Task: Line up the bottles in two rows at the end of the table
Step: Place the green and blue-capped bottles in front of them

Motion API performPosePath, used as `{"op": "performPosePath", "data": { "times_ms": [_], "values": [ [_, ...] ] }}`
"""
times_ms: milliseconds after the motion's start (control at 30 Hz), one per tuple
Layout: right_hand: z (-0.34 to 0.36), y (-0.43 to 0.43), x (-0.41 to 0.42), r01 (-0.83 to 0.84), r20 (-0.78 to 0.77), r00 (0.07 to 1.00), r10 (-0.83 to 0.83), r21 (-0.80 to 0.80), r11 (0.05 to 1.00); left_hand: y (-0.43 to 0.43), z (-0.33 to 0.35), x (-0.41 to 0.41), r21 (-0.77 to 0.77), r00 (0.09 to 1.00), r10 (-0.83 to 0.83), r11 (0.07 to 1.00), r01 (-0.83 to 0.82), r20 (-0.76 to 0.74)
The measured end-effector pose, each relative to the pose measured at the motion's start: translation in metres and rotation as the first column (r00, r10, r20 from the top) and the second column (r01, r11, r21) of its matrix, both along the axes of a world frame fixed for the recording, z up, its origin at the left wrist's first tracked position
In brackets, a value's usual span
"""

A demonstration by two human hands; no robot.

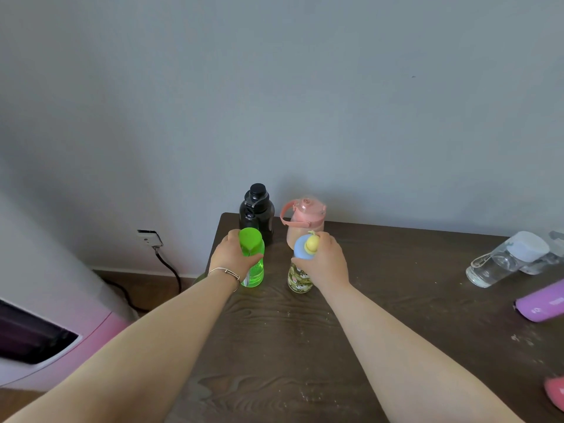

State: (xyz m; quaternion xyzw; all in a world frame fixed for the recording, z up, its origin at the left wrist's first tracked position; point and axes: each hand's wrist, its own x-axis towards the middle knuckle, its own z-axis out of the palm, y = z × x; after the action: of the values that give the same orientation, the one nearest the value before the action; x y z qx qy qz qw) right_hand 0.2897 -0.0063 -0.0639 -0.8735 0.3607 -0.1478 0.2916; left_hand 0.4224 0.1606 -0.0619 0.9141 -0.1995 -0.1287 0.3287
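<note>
At the far left end of the dark wooden table (pixel 274 346) stand a black bottle (pixel 258 209) and, to its right, a pink bottle (pixel 305 219) with a carry strap. Just in front of the black one stands a bright green bottle (pixel 254 270), gripped near its top by my left hand (pixel 232 256). In front of the pink one stands a patterned bottle (pixel 298 279) with a blue lid and yellow knob, and my right hand (pixel 326 264) is closed around it.
At the right edge lie a clear bottle (pixel 500 261) with a white cap, a purple bottle (pixel 543 303) and part of a pink-red bottle (pixel 555 392). A grey wall rises behind the table. A wall socket with a black cable (pixel 169 267) and a pink-white appliance (pixel 45 340) are at left.
</note>
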Motion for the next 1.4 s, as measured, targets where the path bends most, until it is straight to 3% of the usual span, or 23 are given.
{"op": "performPosePath", "data": {
  "times_ms": [600,733,833,1067,1233,1400],
  "values": [
    [-0.009,-0.005,0.01,-0.06,-0.032,0.998,0.059,-0.033,0.998,-0.014,-0.007,0.011,0.041,0.999,-0.046,0.998,0.047,-0.019],
    [-0.003,-0.008,0.0,-0.118,-0.065,0.992,0.11,-0.144,0.983,-0.013,-0.007,0.013,0.095,0.996,-0.093,0.991,0.094,-0.014],
    [0.003,-0.014,-0.009,-0.179,-0.134,0.98,0.148,-0.257,0.95,-0.01,-0.001,0.011,0.217,0.981,-0.175,0.964,0.153,0.089],
    [0.021,-0.022,-0.044,-0.301,-0.378,0.917,0.127,-0.447,0.842,-0.012,0.023,-0.012,0.556,0.769,-0.527,0.784,0.277,0.361],
    [0.026,-0.018,-0.075,-0.307,-0.477,0.877,0.056,-0.468,0.829,-0.017,0.031,-0.041,0.588,0.66,-0.64,0.727,0.354,0.394],
    [0.038,-0.019,-0.11,-0.262,-0.449,0.893,0.019,-0.486,0.834,-0.027,0.038,-0.071,0.597,0.591,-0.683,0.706,0.381,0.429]
  ]
}}
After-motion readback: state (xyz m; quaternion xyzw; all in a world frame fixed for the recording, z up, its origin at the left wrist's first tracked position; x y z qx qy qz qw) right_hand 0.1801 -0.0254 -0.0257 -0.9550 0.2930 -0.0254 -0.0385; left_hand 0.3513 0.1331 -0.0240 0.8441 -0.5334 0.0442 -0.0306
